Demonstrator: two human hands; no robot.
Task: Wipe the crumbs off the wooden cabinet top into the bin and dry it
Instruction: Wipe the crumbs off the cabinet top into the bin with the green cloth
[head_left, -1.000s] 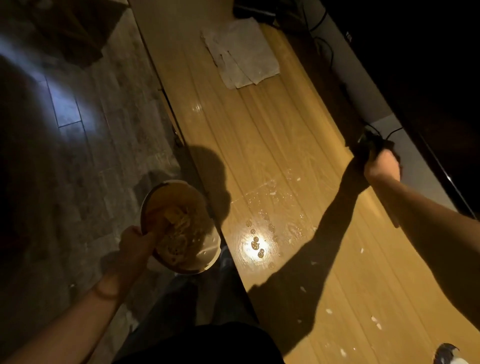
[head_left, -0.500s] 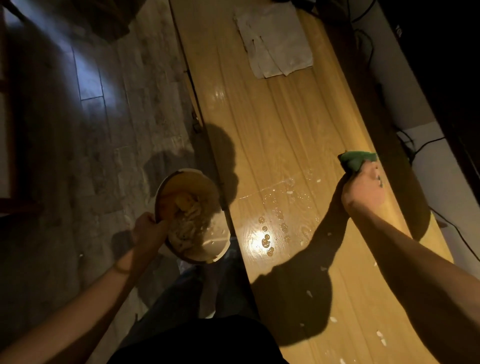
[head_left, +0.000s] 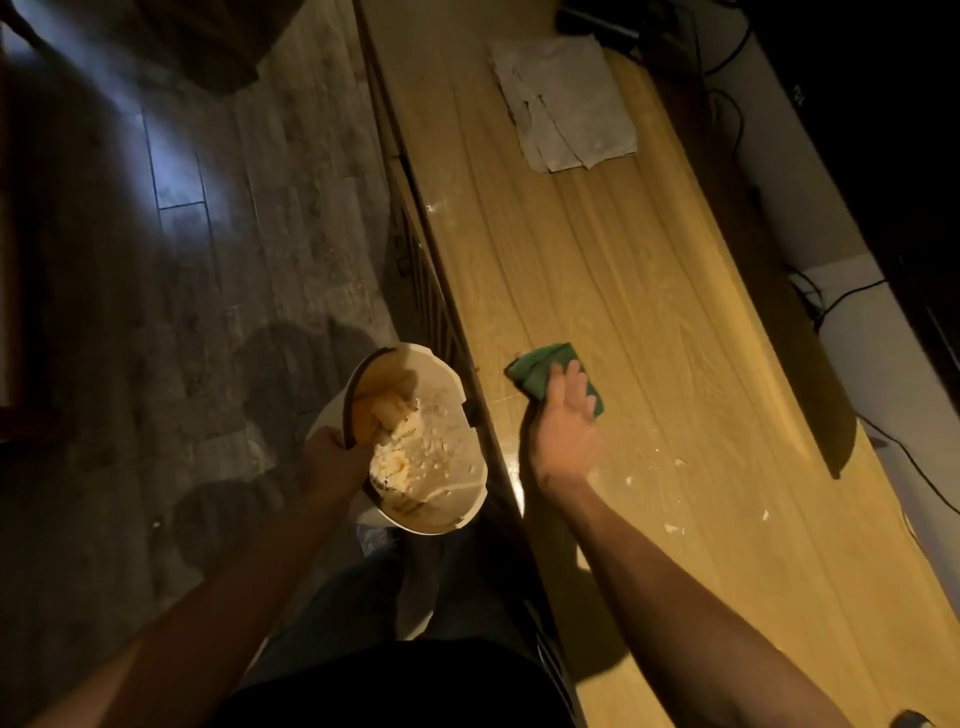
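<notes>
- Pressing green cloth (head_left: 540, 376) with flat right hand (head_left: 563, 434) near cabinet top's (head_left: 649, 322) front edge, long axis running across the boards.
- Gripping bin (head_left: 441, 514) rim with left hand (head_left: 332, 460), opening tilted toward cabinet edge.
- Lying behind the cloth: crumbs (head_left: 675, 527).

glossy grained wooden cabinet top (head_left: 649, 332), green cloth (head_left: 545, 374), smooth pale plastic bin (head_left: 457, 426).

My green cloth (head_left: 553, 376) lies flat near the wooden cabinet top's (head_left: 649, 322) nine o'clock edge; white crumbs (head_left: 675, 512) scatter at five o'clock; the bin (head_left: 441, 512), tilted, holds scraps.
</notes>
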